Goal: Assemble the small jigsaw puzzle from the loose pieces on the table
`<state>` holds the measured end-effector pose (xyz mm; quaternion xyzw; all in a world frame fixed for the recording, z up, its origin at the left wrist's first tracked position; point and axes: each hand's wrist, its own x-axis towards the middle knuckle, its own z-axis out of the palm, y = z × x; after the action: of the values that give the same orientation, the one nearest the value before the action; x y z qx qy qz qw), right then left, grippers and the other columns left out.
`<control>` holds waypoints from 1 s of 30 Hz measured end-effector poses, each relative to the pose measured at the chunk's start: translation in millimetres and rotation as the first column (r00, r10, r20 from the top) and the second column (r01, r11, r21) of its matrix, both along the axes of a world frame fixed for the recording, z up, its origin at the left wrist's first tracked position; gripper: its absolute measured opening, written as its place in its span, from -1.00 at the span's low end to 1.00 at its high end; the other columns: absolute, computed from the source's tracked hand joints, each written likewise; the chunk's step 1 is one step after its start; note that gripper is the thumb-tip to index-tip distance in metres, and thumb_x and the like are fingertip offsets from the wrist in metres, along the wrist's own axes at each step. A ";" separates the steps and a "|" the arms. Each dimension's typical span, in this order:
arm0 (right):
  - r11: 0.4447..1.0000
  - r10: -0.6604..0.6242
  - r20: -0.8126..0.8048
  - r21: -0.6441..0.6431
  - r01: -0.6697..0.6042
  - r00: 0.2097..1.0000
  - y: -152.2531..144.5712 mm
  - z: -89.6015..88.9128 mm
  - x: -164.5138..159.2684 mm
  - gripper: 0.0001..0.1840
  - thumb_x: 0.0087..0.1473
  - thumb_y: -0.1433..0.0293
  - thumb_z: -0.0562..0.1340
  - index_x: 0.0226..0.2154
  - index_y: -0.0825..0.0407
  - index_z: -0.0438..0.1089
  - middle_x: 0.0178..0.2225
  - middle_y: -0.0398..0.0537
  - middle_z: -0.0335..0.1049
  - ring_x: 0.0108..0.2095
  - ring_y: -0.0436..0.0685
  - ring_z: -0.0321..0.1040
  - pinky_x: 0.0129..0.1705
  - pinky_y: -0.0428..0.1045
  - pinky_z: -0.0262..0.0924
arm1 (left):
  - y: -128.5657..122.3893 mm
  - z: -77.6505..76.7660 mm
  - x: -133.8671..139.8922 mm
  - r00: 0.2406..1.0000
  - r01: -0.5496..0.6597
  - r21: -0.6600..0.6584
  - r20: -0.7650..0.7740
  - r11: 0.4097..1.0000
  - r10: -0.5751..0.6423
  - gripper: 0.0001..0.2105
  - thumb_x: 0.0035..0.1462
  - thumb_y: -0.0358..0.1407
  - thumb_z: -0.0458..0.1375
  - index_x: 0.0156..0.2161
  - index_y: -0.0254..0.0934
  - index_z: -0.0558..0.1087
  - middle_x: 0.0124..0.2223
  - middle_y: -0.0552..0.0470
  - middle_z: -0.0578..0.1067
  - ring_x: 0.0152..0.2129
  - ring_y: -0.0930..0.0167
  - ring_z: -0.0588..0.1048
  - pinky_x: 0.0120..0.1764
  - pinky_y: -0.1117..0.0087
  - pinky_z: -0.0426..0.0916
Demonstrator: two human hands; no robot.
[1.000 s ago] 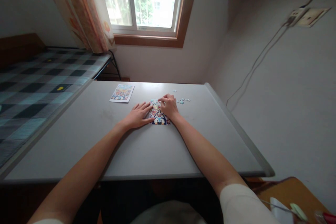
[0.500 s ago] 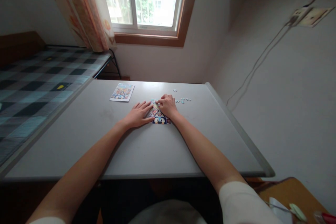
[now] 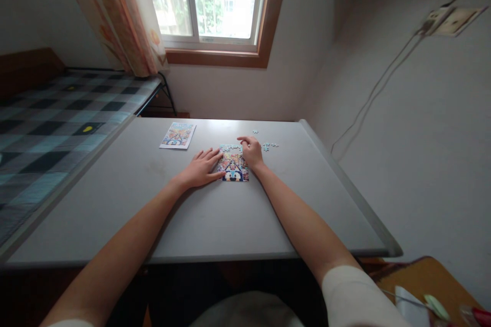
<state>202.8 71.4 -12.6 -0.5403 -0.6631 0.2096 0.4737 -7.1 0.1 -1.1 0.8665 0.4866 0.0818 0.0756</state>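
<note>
A small jigsaw puzzle (image 3: 233, 167), mostly joined, lies on the grey-white table and shows a blue and white cartoon face at its near edge. Its far edge is uneven, with pale blue pieces. My left hand (image 3: 203, 167) rests flat with spread fingers, its fingertips and thumb touching the puzzle's left side. Over the puzzle's upper right corner is my right hand (image 3: 252, 152), index finger stretched leftward and the other fingers loosely curled. No piece shows in it, though the curled fingers are partly hidden. Several loose puzzle pieces (image 3: 266, 147) lie just right of it.
A printed picture sheet (image 3: 178, 136) lies at the table's back left. One loose puzzle piece (image 3: 255, 132) sits farther back. A checked bed (image 3: 76, 122) stands left of the table (image 3: 222, 225). At lower right, a wooden stool (image 3: 433, 281) bears small items.
My right hand has drawn back rightward from the puzzle's upper part, uncovering its far edge, and its index finger has lifted away. My left hand stays put.
</note>
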 end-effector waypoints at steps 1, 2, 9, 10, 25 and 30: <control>1.000 -0.001 0.002 0.007 0.001 1.000 -0.7 0.3 -0.2 -0.63 0.07 0.52 0.00 -0.28 0.04 0.51 -0.30 -0.05 0.44 -0.24 0.07 0.36 -0.07 -0.04 0.21 | 0.0 0.1 0.0 1.000 0.001 -0.001 -0.001 1.000 -0.001 -0.31 0.24 0.14 -0.07 0.35 -0.19 0.09 0.39 -0.04 0.01 0.33 0.17 -0.06 0.29 0.10 -0.18; 1.000 -0.001 0.007 0.012 0.001 1.000 -1.6 0.7 -0.5 -0.63 0.07 0.52 0.00 -0.29 0.04 0.51 -0.30 -0.05 0.44 -0.24 0.06 0.36 -0.07 -0.04 0.22 | 0.0 0.2 0.1 1.000 0.002 -0.001 -0.002 1.000 -0.002 -0.31 0.24 0.14 -0.08 0.35 -0.20 0.09 0.39 -0.04 0.02 0.33 0.18 -0.06 0.29 0.10 -0.18; 0.999 0.046 0.078 0.016 -0.047 0.996 -7.9 5.6 -2.3 -0.67 0.06 0.51 0.03 -0.33 0.04 0.51 -0.32 -0.06 0.46 -0.27 0.06 0.36 -0.09 -0.04 0.23 | -0.2 1.5 0.9 1.000 -0.005 -0.006 -0.002 1.000 0.005 -0.37 0.31 0.11 -0.19 0.33 -0.20 0.11 0.39 -0.02 0.02 0.33 0.22 -0.06 0.29 0.12 -0.18; 0.998 0.053 0.089 0.017 -0.055 0.995 -8.2 6.0 -2.5 -0.67 0.06 0.51 0.03 -0.34 0.04 0.51 -0.32 -0.06 0.46 -0.28 0.06 0.36 -0.10 -0.04 0.23 | -0.2 1.1 0.8 1.000 -0.002 -0.001 -0.003 1.000 0.002 -0.36 0.30 0.11 -0.17 0.33 -0.22 0.11 0.39 -0.03 0.02 0.33 0.21 -0.06 0.29 0.12 -0.18; 0.997 0.070 0.089 0.028 -0.073 0.994 -5.7 3.1 -3.4 -0.70 0.03 0.53 0.07 -0.38 0.06 0.53 -0.36 -0.06 0.45 -0.31 0.06 0.34 -0.13 -0.04 0.21 | -0.5 0.4 -0.5 1.000 0.020 0.023 0.015 1.000 -0.020 -0.36 0.28 0.10 -0.10 0.33 -0.21 0.10 0.38 -0.01 0.06 0.32 0.18 -0.04 0.29 0.09 -0.13; 0.997 0.072 0.091 0.024 -0.075 0.993 -5.3 2.5 -3.4 -0.70 0.04 0.53 0.07 -0.39 0.04 0.53 -0.36 -0.08 0.45 -0.32 0.06 0.34 -0.13 -0.05 0.21 | -0.2 -0.6 -1.4 1.000 0.022 0.020 0.020 1.000 -0.022 -0.35 0.28 0.12 -0.10 0.33 -0.22 0.10 0.37 -0.01 0.07 0.32 0.17 -0.03 0.29 0.08 -0.14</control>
<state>199.4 66.1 -10.1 -0.5179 -0.7061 0.1931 0.4426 -8.5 -0.1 -1.7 0.8716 0.4755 0.0944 0.0729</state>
